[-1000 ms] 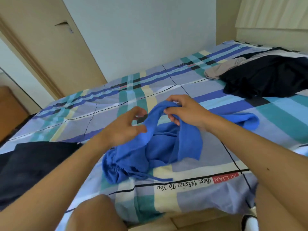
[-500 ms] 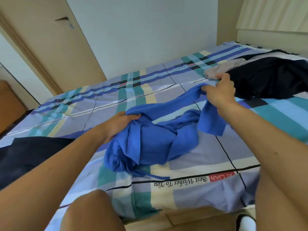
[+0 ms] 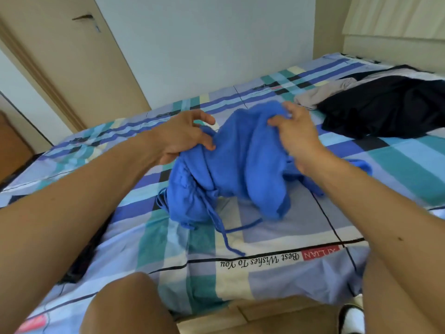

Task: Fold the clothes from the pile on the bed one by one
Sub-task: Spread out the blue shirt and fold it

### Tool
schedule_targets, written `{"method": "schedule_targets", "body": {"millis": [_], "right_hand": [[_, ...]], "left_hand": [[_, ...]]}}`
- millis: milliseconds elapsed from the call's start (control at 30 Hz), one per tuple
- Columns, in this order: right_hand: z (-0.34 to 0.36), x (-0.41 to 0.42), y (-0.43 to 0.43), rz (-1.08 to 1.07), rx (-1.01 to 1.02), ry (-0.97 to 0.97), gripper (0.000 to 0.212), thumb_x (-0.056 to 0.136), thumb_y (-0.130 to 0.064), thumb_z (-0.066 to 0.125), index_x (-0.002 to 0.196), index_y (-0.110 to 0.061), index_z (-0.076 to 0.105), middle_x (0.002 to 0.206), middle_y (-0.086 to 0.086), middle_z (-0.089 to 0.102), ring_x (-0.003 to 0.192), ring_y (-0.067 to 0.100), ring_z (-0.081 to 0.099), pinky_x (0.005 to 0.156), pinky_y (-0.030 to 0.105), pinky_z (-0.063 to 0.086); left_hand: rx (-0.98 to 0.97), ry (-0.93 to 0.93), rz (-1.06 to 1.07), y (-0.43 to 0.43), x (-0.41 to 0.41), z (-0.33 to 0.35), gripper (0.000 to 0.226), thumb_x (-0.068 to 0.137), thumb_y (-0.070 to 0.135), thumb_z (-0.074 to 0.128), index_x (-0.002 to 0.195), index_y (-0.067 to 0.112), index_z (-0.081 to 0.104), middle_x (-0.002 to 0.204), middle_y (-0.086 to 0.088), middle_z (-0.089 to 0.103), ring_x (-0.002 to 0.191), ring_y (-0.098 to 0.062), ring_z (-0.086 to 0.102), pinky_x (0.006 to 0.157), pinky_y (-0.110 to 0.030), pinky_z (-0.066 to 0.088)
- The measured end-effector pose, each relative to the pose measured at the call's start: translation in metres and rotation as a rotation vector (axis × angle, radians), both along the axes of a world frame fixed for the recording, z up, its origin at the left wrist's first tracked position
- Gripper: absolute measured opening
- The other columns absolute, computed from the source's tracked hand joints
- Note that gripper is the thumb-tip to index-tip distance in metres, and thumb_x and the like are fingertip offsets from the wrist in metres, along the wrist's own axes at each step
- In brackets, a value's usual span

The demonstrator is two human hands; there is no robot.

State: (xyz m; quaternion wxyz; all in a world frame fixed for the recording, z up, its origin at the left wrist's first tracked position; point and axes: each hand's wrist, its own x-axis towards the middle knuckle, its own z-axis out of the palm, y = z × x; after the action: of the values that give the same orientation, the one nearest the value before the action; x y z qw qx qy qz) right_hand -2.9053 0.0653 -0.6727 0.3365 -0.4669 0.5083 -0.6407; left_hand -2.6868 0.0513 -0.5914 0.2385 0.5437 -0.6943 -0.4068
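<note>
Door point(image 3: 72, 68), beige, at the far left, with a dark handle point(image 3: 86, 19) near its top.

Dark garment point(image 3: 79, 266), lying on the bed at the lower left, mostly hidden under the left forearm.

Red label point(image 3: 31, 324) on the sheet at the bottom left corner; too blurred to read.

Left hand point(image 3: 183, 136): grip partly closed, thumb and lower fingers bunching the left edge of the blue garment, forefinger raised clear of the cloth.

Blue garment point(image 3: 240, 165): plain mid-blue fabric, crumpled and unfolded, lifted into a hump between the two hands, its lower folds resting on the middle of the bed. A thin drawstring point(image 3: 226, 235) of the same blue trails from it towards the near edge.

Checked sheet point(image 3: 409, 169) in blue, teal, cream and lilac, covering the bed. Black script point(image 3: 260, 260) near the front edge reads "Best Wishes To You", upside down to the camera; just right of it a second red label point(image 3: 321, 253) in white capitals, apparently "XI LIAN".

Right hand point(image 3: 296, 136): grip closed on the garment's top fold, pinched between thumb and fingers.

Pile at the far right: beige garment point(image 3: 322, 92) beside a black garment point(image 3: 385, 107), apart from the blue one
</note>
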Motion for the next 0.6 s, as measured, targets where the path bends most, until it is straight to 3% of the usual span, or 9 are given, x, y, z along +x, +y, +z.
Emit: {"method": "schedule_targets", "body": {"millis": [100, 167, 267, 433, 500, 600], "right_hand": [[0.010, -0.041, -0.006, -0.183, -0.079, -0.236, 0.029, 0.088, 0.002, 0.048, 0.073, -0.021, 0.054, 0.075, 0.002, 0.058, 0.070, 0.013, 0.055, 0.062, 0.024, 0.044], [0.007, -0.059, -0.010, -0.230, -0.084, -0.260, 0.025, 0.087, 0.000, 0.048, 0.074, -0.020, 0.053, 0.080, 0.007, 0.057, 0.075, 0.017, 0.053, 0.063, 0.028, 0.042], [0.003, -0.068, -0.013, -0.281, -0.085, -0.273, 0.025, 0.086, 0.000, 0.046, 0.072, -0.021, 0.047, 0.074, 0.003, 0.051, 0.067, 0.015, 0.046, 0.058, 0.025, 0.037], [0.002, -0.080, -0.014, -0.383, -0.072, -0.266, 0.029, 0.089, -0.002, 0.044, 0.071, -0.023, 0.047, 0.068, -0.006, 0.048, 0.054, 0.004, 0.040, 0.049, 0.016, 0.034], [-0.001, -0.082, -0.017, -0.423, -0.058, -0.249, 0.029, 0.091, -0.003, 0.044, 0.073, -0.025, 0.049, 0.071, -0.007, 0.050, 0.058, 0.003, 0.042, 0.048, 0.013, 0.035], [-0.005, -0.088, -0.023, -0.463, -0.042, -0.236, 0.028, 0.094, -0.005, 0.045, 0.074, -0.025, 0.047, 0.073, -0.007, 0.049, 0.059, 0.004, 0.041, 0.045, 0.010, 0.034]], "left_hand": [[-0.292, -0.365, -0.042, -0.009, 0.023, 0.005, 0.049, 0.077, -0.010, 0.070, 0.115, 0.017, 0.055, 0.094, -0.006, 0.059, 0.072, -0.021, 0.055, 0.065, -0.033, 0.048], [-0.437, -0.526, -0.033, -0.015, 0.034, 0.005, 0.045, 0.076, -0.008, 0.069, 0.112, 0.016, 0.057, 0.089, -0.001, 0.058, 0.066, -0.016, 0.053, 0.058, -0.027, 0.045], [-0.557, -0.714, 0.037, -0.027, 0.048, -0.003, 0.035, 0.075, -0.007, 0.063, 0.107, 0.008, 0.062, 0.091, -0.010, 0.065, 0.073, -0.025, 0.056, 0.064, -0.035, 0.048], [-0.449, -0.648, 0.126, -0.041, 0.074, -0.023, 0.012, 0.078, -0.006, 0.066, 0.088, 0.000, 0.063, 0.091, -0.022, 0.067, 0.075, -0.030, 0.056, 0.068, -0.040, 0.048], [-0.379, -0.552, 0.104, -0.041, 0.079, -0.028, 0.011, 0.082, -0.006, 0.067, 0.085, 0.003, 0.061, 0.094, -0.021, 0.067, 0.079, -0.028, 0.057, 0.074, -0.042, 0.049], [-0.297, -0.351, 0.121, -0.042, 0.083, -0.027, 0.019, 0.089, -0.009, 0.058, 0.081, 0.008, 0.058, 0.088, -0.018, 0.062, 0.079, -0.025, 0.054, 0.072, -0.039, 0.044]]}}
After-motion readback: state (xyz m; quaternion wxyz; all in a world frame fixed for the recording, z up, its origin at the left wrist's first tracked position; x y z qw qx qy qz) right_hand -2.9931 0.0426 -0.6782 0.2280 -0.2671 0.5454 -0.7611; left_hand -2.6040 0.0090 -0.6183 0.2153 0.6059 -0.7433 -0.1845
